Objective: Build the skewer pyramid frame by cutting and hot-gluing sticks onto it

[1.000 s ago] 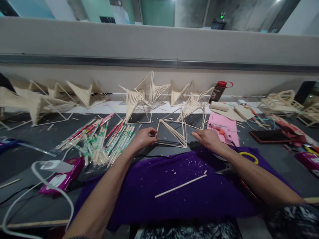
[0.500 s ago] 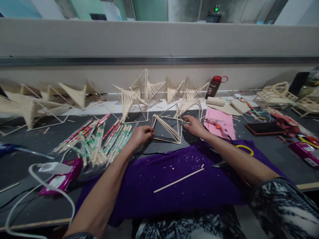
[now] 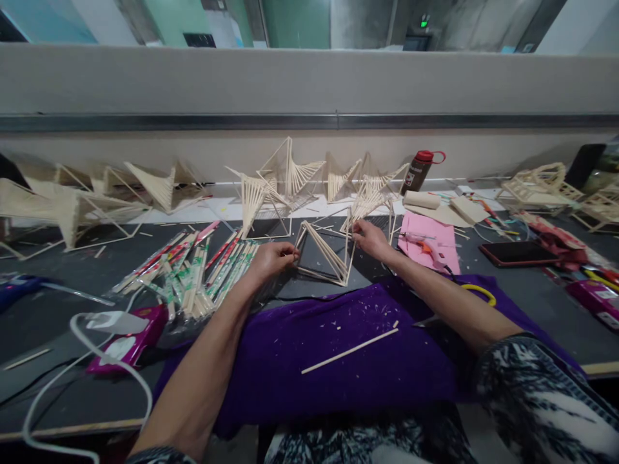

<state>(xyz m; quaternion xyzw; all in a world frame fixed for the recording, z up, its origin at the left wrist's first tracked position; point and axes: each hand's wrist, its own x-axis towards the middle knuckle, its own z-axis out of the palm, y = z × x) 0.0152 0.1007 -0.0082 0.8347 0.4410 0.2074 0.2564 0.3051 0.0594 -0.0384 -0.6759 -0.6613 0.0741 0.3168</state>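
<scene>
A small frame of thin wooden sticks (image 3: 325, 248) stands on the dark table, with several sticks fanning down from its upper left corner. My left hand (image 3: 276, 259) pinches the frame's left side between thumb and fingers. On the other side, my right hand (image 3: 368, 237) has its fingers closed on the upright stick at the right. In front, a loose wooden stick (image 3: 350, 351) lies on the purple cloth (image 3: 290, 393), with a short offcut near its right end.
Bagged sticks (image 3: 193, 277) lie left. Finished stick models (image 3: 256, 200) line the wall beside a brown bottle (image 3: 416, 173). At right are a pink glue gun (image 3: 430, 248), a phone (image 3: 518, 252) and scissors with a yellow handle (image 3: 478, 293). A white cable (image 3: 77, 386) loops at the lower left.
My right hand has shifted slightly left onto the frame's right upright. The stick frame is turned a little and tilted between my hands. The camera view has shifted slightly.
</scene>
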